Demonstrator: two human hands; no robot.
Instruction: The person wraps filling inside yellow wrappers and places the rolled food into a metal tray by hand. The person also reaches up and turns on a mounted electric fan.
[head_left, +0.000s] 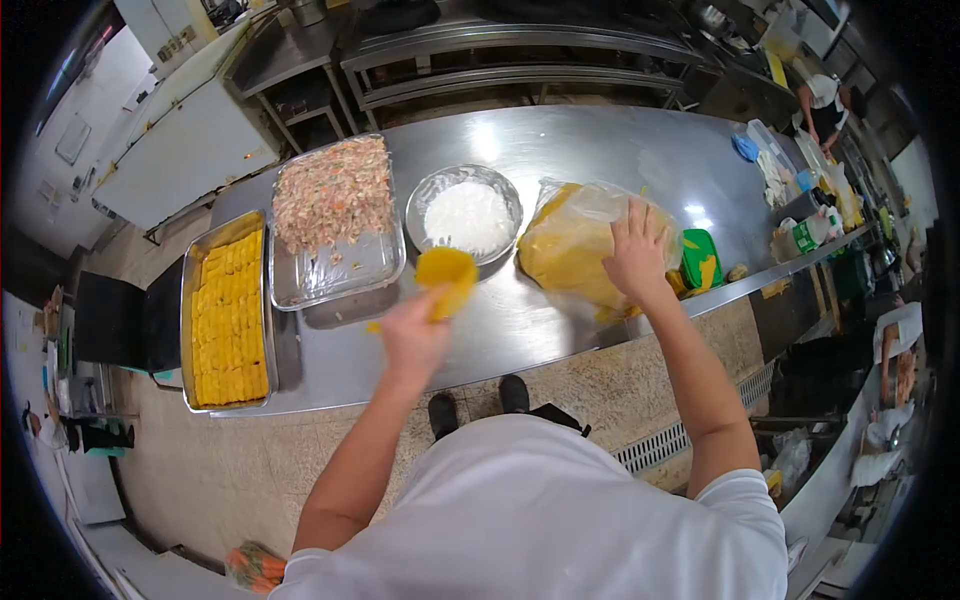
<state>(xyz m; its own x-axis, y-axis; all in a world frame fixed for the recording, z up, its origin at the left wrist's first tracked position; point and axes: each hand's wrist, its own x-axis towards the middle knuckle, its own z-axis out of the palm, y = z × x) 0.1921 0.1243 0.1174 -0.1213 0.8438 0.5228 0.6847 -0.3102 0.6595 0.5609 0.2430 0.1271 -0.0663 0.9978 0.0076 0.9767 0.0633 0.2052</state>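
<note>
Yellow sheet (447, 275) is in your left hand (412, 340), raised above the near side of the steel table (640, 150). Your left fingers appear closed on it; motion blur prevents telling each finger's exact position. From overhead, the sheet overlaps the near rim of the metal bowl (511, 195); contact between the two cannot be confirmed.

Your right hand (638, 255) lies palm down on the clear plastic bag (590, 225), fingers extended and slightly apart, gripping nothing visible. Yellow material (553, 258) shows through the plastic. Just beside that hand, on the side away from the bowl, is a green container (700, 247) with a yellow piece at its front.

White powder (468, 218) covers the base of the bowl, which sits between the bag and a plastic-covered tray (345, 275). Chopped pinkish mixture (333, 190) fills the far part of that tray, leaving its near part bare. At the table's left end, beside it, a deep metal tray (270, 345) contains yellow rolls (230, 310) in close rows.
</note>
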